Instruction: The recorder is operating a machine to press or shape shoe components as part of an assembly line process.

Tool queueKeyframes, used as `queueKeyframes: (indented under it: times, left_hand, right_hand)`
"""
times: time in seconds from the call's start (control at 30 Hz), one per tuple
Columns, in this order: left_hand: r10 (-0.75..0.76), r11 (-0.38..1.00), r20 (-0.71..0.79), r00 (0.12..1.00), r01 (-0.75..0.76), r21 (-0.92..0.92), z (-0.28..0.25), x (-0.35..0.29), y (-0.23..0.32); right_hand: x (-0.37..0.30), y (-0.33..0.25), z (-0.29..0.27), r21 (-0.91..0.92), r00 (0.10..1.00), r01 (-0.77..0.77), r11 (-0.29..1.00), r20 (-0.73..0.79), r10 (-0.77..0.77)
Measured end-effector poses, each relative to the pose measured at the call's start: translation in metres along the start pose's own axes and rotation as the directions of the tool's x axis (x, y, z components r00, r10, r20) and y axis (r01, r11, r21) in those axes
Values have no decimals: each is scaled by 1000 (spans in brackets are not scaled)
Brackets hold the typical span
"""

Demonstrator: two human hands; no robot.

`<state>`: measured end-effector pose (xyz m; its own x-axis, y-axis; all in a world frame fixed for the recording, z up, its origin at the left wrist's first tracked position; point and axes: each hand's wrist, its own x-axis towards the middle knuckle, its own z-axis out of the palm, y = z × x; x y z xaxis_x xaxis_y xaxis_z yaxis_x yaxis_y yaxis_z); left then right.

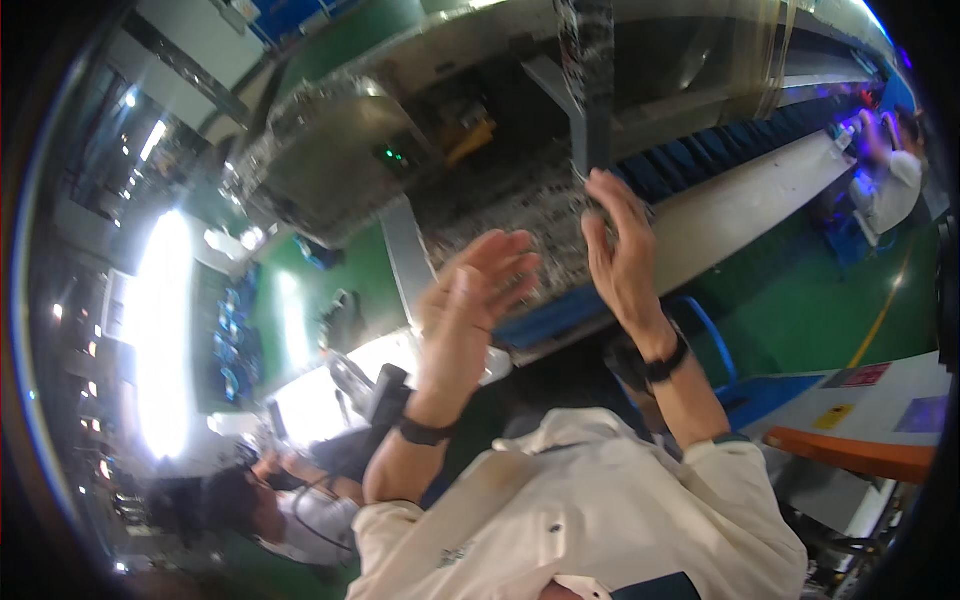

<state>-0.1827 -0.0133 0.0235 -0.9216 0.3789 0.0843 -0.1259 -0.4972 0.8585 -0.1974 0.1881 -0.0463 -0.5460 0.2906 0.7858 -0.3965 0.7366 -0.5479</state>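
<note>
My left hand (472,300) is raised in front of me, palm turned inward, fingers stretched out and slightly apart, with nothing in it. To its right my right hand (627,255) is held up too, open and bare, its fingertips just by the lower end of a grey upright post (591,120). The two hands are apart from each other. A black band (668,362) circles my right wrist and another black band (424,432) my left. Behind the hands lies a worn, speckled machine bed (545,220); I cannot tell whether either hand touches it.
A large film-wrapped machine housing (320,165) with green indicator lights stands at the far left. A long pale conveyor (750,225) runs off to the right. One person (890,190) sits at the far right, another (300,515) at lower left. An orange-edged bench (850,452) stands close by on my right.
</note>
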Motion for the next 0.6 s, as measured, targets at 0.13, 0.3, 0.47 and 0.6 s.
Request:
queueKeyframes:
  times: [0.13,0.3,0.47,0.6]
  left_hand:
    - [-154,961,233,960,91,261,-20,11,-59]
    - [-333,883,429,840,119,453,7,30,-5]
    - [-1,788,537,844,-330,519,19,111,84]
    - [132,508,369,920,-383,772,36,231,123]
  right_hand:
    - [1,-49,8,139,934,309,941,142,-328]
    - [14,-7,-7,177,961,248,952,81,-265]
    - [11,43,-9,-169,988,-151,974,-68,141]
    - [9,46,-6,-257,981,-190,948,-22,191]
